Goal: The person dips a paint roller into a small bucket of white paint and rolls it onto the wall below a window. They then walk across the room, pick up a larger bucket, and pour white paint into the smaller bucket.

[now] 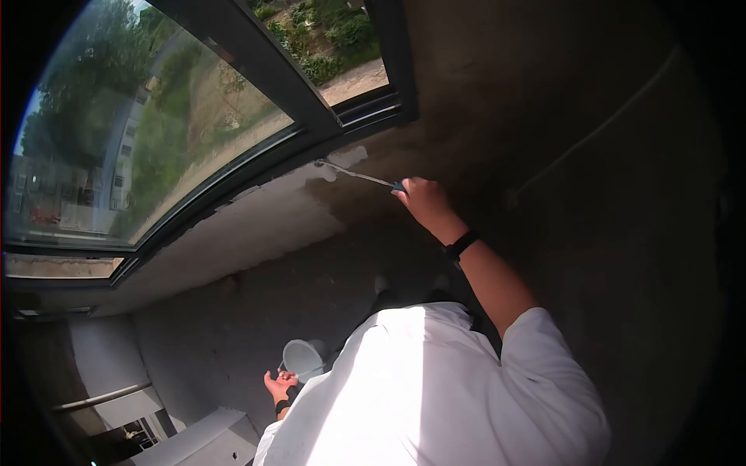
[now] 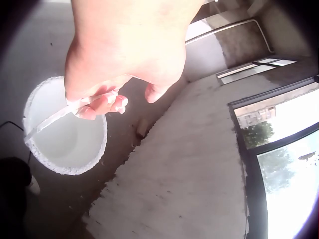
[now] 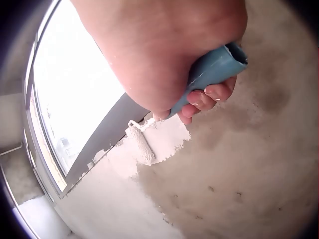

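My right hand point(image 1: 426, 203) grips the blue handle point(image 3: 217, 66) of a small paint roller. The white-coated roller head point(image 3: 141, 144) lies against the wall just under the window frame, on a patch of wet white paint point(image 3: 172, 134) beside bare brown wall. In the left wrist view, my left hand point(image 2: 127, 55) has its fingers curled round the whitened handle point(image 2: 50, 119) of a white bucket point(image 2: 65, 172), which hangs below the hand. Pale liquid or coating shows inside the bucket.
A dark-framed window point(image 1: 299, 140) runs above the painted wall point(image 1: 272, 217). Bare brown wall point(image 3: 239, 164) continues to the right of the paint. My feet are on the grey floor point(image 1: 233, 311). A pipe point(image 1: 101, 398) and a pale ledge point(image 1: 206, 439) stand at lower left.
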{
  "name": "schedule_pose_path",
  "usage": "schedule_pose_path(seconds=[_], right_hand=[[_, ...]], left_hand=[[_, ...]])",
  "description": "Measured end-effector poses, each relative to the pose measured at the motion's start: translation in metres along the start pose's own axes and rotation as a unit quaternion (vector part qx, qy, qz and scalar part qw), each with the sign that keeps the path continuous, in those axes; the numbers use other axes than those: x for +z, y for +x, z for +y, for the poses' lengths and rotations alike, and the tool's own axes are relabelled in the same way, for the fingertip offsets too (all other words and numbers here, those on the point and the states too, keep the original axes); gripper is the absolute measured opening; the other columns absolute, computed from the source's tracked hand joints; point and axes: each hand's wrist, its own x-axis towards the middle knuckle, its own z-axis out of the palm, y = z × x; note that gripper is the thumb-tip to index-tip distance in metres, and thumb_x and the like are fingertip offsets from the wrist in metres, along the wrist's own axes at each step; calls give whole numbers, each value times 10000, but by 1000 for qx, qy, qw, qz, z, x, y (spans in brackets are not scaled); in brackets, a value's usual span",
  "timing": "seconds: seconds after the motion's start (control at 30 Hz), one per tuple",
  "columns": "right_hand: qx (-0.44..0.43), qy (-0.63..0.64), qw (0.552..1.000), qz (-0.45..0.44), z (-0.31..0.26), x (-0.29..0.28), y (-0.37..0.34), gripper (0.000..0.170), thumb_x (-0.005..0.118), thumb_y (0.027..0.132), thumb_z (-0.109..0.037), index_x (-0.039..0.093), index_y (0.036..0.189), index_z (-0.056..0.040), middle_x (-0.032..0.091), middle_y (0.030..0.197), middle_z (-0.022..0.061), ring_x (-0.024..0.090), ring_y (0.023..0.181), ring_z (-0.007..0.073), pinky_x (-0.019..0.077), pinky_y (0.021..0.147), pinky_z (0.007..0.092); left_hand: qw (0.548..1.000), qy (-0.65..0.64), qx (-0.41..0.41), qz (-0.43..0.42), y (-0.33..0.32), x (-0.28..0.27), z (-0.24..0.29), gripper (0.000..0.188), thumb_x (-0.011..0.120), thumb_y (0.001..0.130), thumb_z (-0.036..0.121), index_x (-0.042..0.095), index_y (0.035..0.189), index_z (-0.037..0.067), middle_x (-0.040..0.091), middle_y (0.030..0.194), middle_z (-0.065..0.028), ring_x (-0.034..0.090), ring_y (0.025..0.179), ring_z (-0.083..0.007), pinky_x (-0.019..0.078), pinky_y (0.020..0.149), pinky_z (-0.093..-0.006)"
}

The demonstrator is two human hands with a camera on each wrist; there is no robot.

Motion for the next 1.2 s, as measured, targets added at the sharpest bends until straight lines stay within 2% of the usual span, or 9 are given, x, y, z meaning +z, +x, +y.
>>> schedule_pose_path(seconds=[0.17, 0.27, 0.37, 0.5, 0.7, 0.83, 0.97, 1.07, 1.2], right_hand=[[30, 59, 997, 37, 61, -20, -27, 256, 670, 921, -267, 611, 837, -33, 646, 807, 184, 642, 779, 400, 519, 658, 479], [55, 45, 997, 18, 64, -39, -30, 249, 661, 928, -271, 622, 853, -37, 654, 830, 178, 643, 795, 396, 519, 665, 484], [47, 8, 999, -13, 30, -51, -19, 256, 651, 933, -286, 629, 864, -40, 646, 819, 175, 637, 774, 394, 521, 660, 463], [16, 37, 999, -8, 19, -16, -3, 265, 646, 934, -300, 635, 856, -47, 661, 844, 175, 645, 779, 395, 531, 668, 473], [61, 75, 995, 31, 88, -34, -35, 278, 635, 944, -291, 624, 856, -27, 655, 800, 190, 640, 774, 407, 519, 678, 487], [57, 39, 998, 11, 91, -55, -41, 275, 630, 946, -292, 624, 858, -32, 656, 799, 185, 640, 764, 394, 513, 665, 484], [15, 85, 996, 39, 63, -16, -16, 267, 638, 935, -301, 621, 839, -53, 659, 789, 165, 654, 750, 371, 520, 653, 471], [2, 71, 997, 15, 51, -13, -2, 265, 644, 930, -303, 621, 842, -54, 661, 787, 163, 656, 743, 374, 523, 644, 467], [13, 86, 995, 48, 101, -8, -15, 264, 640, 933, -301, 622, 845, -53, 660, 776, 161, 656, 736, 371, 522, 635, 467]], left_hand=[[1000, -6, 18, 8, -9, 11, -6, 429, 503, 886, 507, 513, 821, 82, 388, 632, -7, 372, 557, -159, 380, 700, -367], [1000, 1, 22, 21, -16, 12, -8, 430, 498, 888, 507, 512, 818, 82, 388, 642, -7, 366, 555, -157, 378, 694, -367], [999, 7, 12, 29, -24, 15, -5, 429, 501, 887, 505, 508, 821, 81, 388, 643, -8, 351, 538, -159, 368, 684, -361], [999, 11, 10, 31, -35, 26, -4, 425, 509, 884, 501, 500, 825, 80, 390, 639, -8, 322, 498, -155, 346, 668, -339], [999, 0, 16, 39, -45, 36, -11, 429, 513, 877, 501, 501, 822, 76, 380, 636, -11, 326, 511, -159, 347, 669, -342], [998, 25, 29, 49, -54, 33, -22, 429, 514, 879, 501, 498, 825, 76, 377, 635, -10, 327, 515, -157, 347, 665, -346], [998, 33, 40, 38, -60, 27, -26, 440, 508, 884, 510, 491, 821, 74, 373, 642, -11, 321, 517, -156, 349, 668, -348], [998, 20, 44, 45, -64, 28, -28, 447, 501, 884, 519, 485, 818, 77, 373, 642, -11, 319, 516, -157, 352, 676, -347], [998, 20, 43, 50, -71, 28, -38, 446, 495, 886, 525, 481, 830, 82, 383, 640, -12, 328, 513, -160, 358, 680, -346]])
